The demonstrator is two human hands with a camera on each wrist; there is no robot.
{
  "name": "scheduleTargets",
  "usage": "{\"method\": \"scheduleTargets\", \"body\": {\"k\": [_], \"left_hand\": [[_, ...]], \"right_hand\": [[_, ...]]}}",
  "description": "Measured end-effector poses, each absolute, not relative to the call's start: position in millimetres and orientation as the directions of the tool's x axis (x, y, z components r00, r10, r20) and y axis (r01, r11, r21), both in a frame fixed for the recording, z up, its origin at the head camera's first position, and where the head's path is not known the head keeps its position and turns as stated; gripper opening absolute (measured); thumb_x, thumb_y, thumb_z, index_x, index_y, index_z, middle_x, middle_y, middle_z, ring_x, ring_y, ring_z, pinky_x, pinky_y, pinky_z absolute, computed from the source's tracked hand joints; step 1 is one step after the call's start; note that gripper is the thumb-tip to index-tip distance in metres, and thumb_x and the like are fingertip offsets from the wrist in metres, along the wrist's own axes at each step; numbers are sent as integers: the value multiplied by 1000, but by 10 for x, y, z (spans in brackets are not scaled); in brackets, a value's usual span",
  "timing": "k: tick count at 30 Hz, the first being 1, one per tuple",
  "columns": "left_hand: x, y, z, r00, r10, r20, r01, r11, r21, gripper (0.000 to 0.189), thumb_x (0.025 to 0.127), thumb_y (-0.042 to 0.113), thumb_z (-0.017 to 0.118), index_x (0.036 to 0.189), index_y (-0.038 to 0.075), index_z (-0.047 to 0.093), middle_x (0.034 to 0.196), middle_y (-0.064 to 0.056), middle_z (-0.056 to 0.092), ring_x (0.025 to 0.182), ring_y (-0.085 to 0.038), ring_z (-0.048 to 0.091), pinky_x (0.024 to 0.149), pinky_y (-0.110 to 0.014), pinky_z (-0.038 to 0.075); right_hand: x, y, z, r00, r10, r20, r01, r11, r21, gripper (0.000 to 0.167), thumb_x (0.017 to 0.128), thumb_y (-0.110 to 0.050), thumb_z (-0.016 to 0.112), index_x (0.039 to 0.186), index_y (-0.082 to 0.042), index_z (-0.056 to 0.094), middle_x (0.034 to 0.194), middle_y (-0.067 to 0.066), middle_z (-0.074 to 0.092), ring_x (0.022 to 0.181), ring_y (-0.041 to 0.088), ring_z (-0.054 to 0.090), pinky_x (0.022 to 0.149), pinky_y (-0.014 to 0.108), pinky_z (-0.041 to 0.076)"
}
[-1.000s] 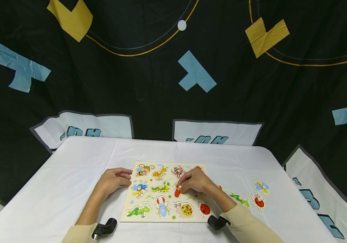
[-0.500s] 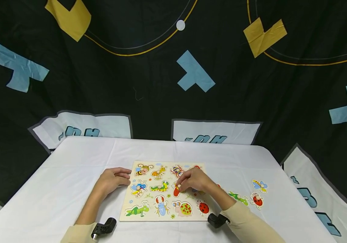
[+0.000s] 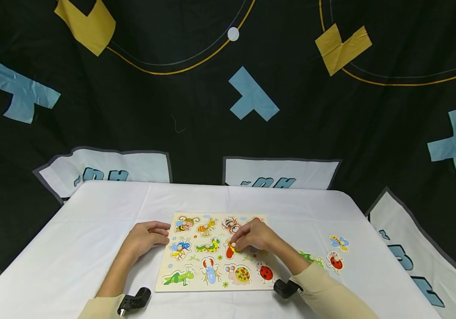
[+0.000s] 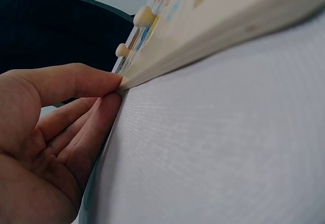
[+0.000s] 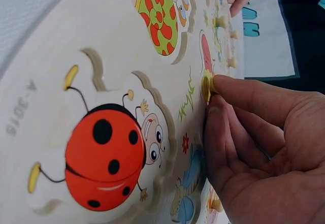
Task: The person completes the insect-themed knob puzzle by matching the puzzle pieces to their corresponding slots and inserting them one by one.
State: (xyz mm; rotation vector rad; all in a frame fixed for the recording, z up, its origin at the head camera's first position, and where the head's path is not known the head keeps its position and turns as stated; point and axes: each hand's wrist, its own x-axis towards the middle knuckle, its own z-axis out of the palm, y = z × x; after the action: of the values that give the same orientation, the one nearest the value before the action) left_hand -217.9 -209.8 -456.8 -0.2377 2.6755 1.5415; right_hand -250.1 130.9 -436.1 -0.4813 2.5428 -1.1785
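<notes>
A wooden insect puzzle board [image 3: 196, 290] lies on the white table. My right hand [image 3: 256, 235] pinches a small red and yellow insect puzzle piece [image 3: 230, 253] between thumb and index finger, at the middle row of the board. In the right wrist view the piece's striped yellow part [image 5: 206, 85] shows at the fingertips, beside a red printed shape in the board. My left hand [image 3: 142, 239] lies at the board's left side. In the left wrist view, its extended fingers [image 4: 76, 79] touch the board's edge [image 4: 203, 51] near a corner.
Right of the board lie a blue and yellow winged insect piece [image 3: 339, 243], a ladybug piece [image 3: 335, 262] and a green insect piece [image 3: 311, 258], partly behind the right forearm. The board's ladybug recess [image 5: 104, 158] has no knob. Wooden knobs [image 4: 144, 17] stand up from other pieces.
The whole head view has drifted slightly left. Both hands keep about the same place at the board; the knob of the red and yellow piece shows a little more clearly beside the right fingertips.
</notes>
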Motion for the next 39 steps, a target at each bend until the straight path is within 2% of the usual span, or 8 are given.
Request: {"method": "scheduleTargets", "body": {"k": [10,15,23,30,39], "left_hand": [[-2188,-2101,-4568,-987,-103,-120,-155,468,870,47,76,9,82,121,2,71,96,-4,75,88,-13,65,73,-26,51],[-2185,-2104,-4563,-987,-104,-122,-157,464,872,47,76,8,82,121,2,71,95,-4,75,87,-14,65,73,-26,51],[-2176,-2098,-4560,-986,-108,-126,-162,458,874,46,76,7,81,120,1,71,94,-4,75,87,-15,65,73,-26,51],[-2167,-2090,-4561,-987,-112,-117,-157,472,868,45,76,7,81,120,2,72,94,-3,75,87,-14,64,74,-26,50],[-2177,-2103,-4558,-987,-107,-116,-153,476,866,46,75,8,82,120,3,72,93,-3,75,87,-15,64,74,-26,49]], "right_hand": [[-2500,1453,-4325,-906,-404,-126,-135,559,-818,14,77,-12,85,90,-8,81,87,1,77,68,10,64,65,28,52],[-2506,1525,-4296,-923,-369,-115,-122,560,-819,15,78,-12,84,91,-7,81,85,1,74,66,13,59,64,30,51],[-2490,1686,-4254,-951,-285,-119,-65,561,-825,18,77,-16,85,91,-6,80,87,2,76,74,15,68,71,34,57],[-2499,1893,-4240,-968,-224,-112,-45,596,-802,18,78,-16,84,92,-6,79,78,2,74,70,18,64,66,33,54],[-2525,2150,-4191,-981,-144,-133,16,617,-786,17,81,-18,83,94,-8,78,84,1,75,75,19,65,72,34,55]]}}
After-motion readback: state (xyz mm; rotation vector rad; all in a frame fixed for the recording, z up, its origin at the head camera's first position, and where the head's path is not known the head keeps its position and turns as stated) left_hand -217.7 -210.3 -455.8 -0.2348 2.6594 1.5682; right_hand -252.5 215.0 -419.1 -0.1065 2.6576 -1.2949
